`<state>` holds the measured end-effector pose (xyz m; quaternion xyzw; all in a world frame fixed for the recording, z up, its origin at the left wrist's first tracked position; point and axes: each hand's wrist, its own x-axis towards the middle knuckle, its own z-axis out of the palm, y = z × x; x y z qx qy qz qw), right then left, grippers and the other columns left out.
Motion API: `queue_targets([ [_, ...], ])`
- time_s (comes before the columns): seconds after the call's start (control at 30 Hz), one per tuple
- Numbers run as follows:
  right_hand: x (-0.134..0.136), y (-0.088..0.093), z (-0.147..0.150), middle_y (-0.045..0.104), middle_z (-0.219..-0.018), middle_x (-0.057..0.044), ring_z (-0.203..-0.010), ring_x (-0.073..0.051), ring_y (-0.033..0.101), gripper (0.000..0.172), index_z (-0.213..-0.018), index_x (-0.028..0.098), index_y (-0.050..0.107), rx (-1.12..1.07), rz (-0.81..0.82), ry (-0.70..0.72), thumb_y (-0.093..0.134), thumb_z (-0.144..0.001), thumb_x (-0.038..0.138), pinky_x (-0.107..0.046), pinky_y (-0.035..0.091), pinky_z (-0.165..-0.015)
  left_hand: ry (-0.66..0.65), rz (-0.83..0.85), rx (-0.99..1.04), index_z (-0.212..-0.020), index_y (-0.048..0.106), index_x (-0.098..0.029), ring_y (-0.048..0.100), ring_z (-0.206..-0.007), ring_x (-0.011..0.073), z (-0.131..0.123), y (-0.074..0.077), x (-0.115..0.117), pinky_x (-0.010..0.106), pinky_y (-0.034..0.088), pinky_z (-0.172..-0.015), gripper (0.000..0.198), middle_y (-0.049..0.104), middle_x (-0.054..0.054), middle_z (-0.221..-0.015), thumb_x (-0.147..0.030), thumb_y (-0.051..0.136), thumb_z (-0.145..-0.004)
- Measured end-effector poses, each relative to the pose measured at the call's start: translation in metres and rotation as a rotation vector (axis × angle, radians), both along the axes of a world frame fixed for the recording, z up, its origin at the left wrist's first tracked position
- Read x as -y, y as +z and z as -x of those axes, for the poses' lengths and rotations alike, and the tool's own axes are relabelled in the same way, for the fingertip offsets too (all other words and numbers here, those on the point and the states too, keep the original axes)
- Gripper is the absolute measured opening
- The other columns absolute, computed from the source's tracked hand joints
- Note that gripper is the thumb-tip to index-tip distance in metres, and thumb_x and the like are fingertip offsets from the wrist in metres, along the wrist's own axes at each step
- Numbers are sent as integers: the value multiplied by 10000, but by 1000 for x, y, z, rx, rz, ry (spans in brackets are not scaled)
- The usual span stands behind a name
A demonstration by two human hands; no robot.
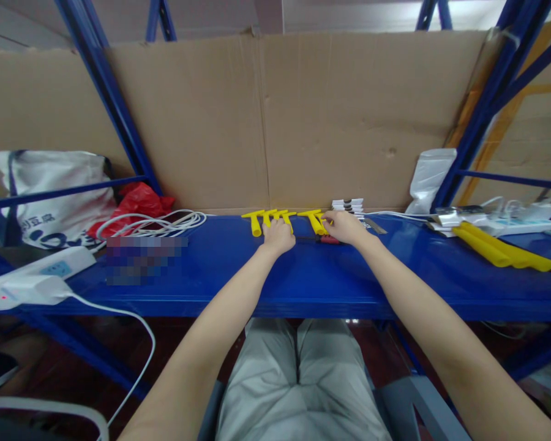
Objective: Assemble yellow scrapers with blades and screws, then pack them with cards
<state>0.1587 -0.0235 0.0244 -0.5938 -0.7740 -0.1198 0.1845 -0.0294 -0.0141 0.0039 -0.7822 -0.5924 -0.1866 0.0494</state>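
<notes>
Several yellow T-shaped pieces [256,225], each with a round tube for a handle and a thin crossbar, lie in a row toward the back of the blue tabletop. My left hand [279,236] is closed over the right end of the left-hand group, its fingers curled on one piece. Further right, my right hand [345,227] pinches at another yellow T-shaped piece [318,224]; its fingertips are partly hidden. Under that hand lies a screwdriver-like tool with a red handle [329,240]. Just behind it are a stack of white packets [348,205] and a flat metal strip [375,226].
Cardboard [326,122] walls off the back between blue posts. At left are a power strip [50,269], coiled white cable [174,224], a red plastic bag [140,205] and a cloth bag [64,196]. Yellow tubes [500,245] and a clear pouch [430,180] are at right.
</notes>
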Motion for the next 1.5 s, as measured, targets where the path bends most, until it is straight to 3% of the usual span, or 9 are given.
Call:
queue_targets([
  [0.1, 1, 0, 2, 703, -1035, -100, -941, -222, 648, 339, -1098, 165, 668, -3, 3, 26, 427, -871, 236, -272, 460, -760, -16, 29, 24, -1102, 651, -188, 344, -1305, 378, 1, -4, -2, 641, 214, -1041, 355, 514, 165, -1336, -198, 493, -784],
  [0.3, -1, -3, 1, 705, -1028, -104, -937, -217, 651, 334, -1104, 159, 669, -21, 8, 44, 451, -860, 222, -266, 455, -762, 17, 65, 55, -1353, 457, -216, 151, -1412, 366, 1, -11, -7, 646, 110, -1076, 535, 244, 142, -1532, -292, 515, -826],
  [0.47, -4, -4, 2, 705, -1038, -93, -947, -218, 651, 330, -1100, 171, 674, -35, 12, 63, 465, -848, 216, -276, 458, -790, -7, -82, 126, -1309, 502, -232, 292, -1368, 332, 3, -10, -14, 594, 117, -1100, 446, 374, 134, -1472, -288, 486, -867],
  [0.6, -4, -4, 3, 709, -1025, -83, -935, -214, 653, 327, -1090, 176, 678, -42, 36, 75, 469, -841, 205, -275, 465, -789, -42, -149, 136, -1201, 583, -198, 485, -1233, 293, 6, -4, -21, 463, 282, -1063, 351, 552, 138, -1315, -219, 488, -864],
  [0.73, -3, -4, 4, 708, -1032, -76, -929, -207, 653, 324, -1080, 173, 682, -51, 50, 91, 468, -837, 186, -271, 469, -787, -8, -159, 70, -1113, 634, -182, 571, -1132, 282, 9, 0, -23, 393, 395, -959, 307, 623, 137, -1211, -157, 445, -872],
  [1.0, -8, -9, 6, 713, -1019, -73, -909, -207, 659, 289, -1033, 161, 699, -78, 39, 149, 481, -843, 174, -279, 476, -796, 75, -221, -77, -1166, 587, -140, 602, -1089, 256, 12, -3, -26, 358, 445, -920, 307, 556, 144, -1312, -196, 467, -889],
  [1.17, -10, -10, 6, 717, -993, -70, -903, -197, 663, 274, -1020, 171, 703, -93, 41, 164, 498, -838, 164, -266, 474, -801, 120, -204, -131, -1188, 543, -128, 639, -1003, 260, 10, -2, -23, 361, 469, -872, 309, 651, 152, -1129, -214, 421, -917],
  [1.3, -10, -11, 7, 714, -994, -83, -915, -200, 661, 297, -1084, 158, 675, -123, 51, 144, 511, -837, 167, -266, 476, -798, 89, -218, -55, -1304, 430, -147, 633, -1019, 246, 8, 0, -20, 342, 486, -840, 389, 609, 149, -1197, -177, 405, -917],
  [1.5, -15, -16, 7, 708, -988, -102, -911, -195, 661, 339, -1162, 144, 615, -305, 49, 154, 529, -836, 176, -283, 477, -829, -73, -392, 221, -1153, 508, -127, 602, -1049, 226, 10, -2, -29, 334, 479, -882, 268, 594, 137, -1141, -148, 441, -894],
])
